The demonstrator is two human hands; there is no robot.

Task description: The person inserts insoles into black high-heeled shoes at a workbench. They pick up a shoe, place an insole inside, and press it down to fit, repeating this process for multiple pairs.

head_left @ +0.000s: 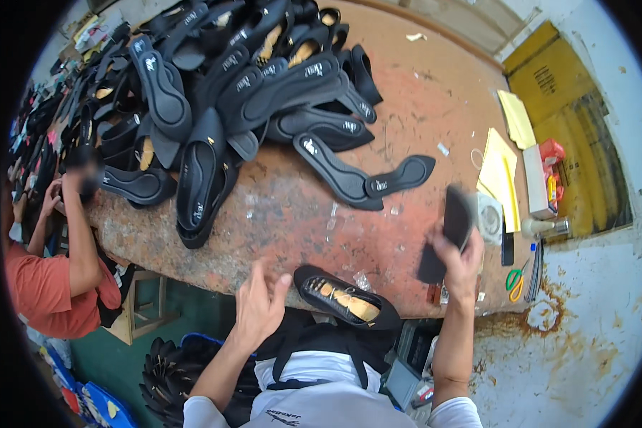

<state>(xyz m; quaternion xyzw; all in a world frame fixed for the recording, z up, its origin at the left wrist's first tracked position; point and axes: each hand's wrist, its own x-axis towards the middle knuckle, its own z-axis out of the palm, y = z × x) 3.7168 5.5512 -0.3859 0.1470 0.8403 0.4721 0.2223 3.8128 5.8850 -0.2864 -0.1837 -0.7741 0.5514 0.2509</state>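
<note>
My left hand (258, 305) hangs over the near table edge with its fingers apart and nothing in it. Just to its right, a black flat shoe (308, 285) lies on the edge, its toe to the left and its tan inner sole bare. On the right side of the table, my right hand (461, 264) grips a black insole (457, 214), held up on edge and a little blurred. Two loose black insoles (333, 175) lie overlapping toward the middle, printed at the heel. A black shoe (201, 189) with an insole in it rests at the near side of the pile.
A large heap of black shoes and insoles (253, 93) covers the far left. To the right are a tape roll (489, 217), yellow paper (499, 171), a white box (539, 189) and scissors (515, 283). A co-worker in an orange-red shirt (57, 292) sits at the left.
</note>
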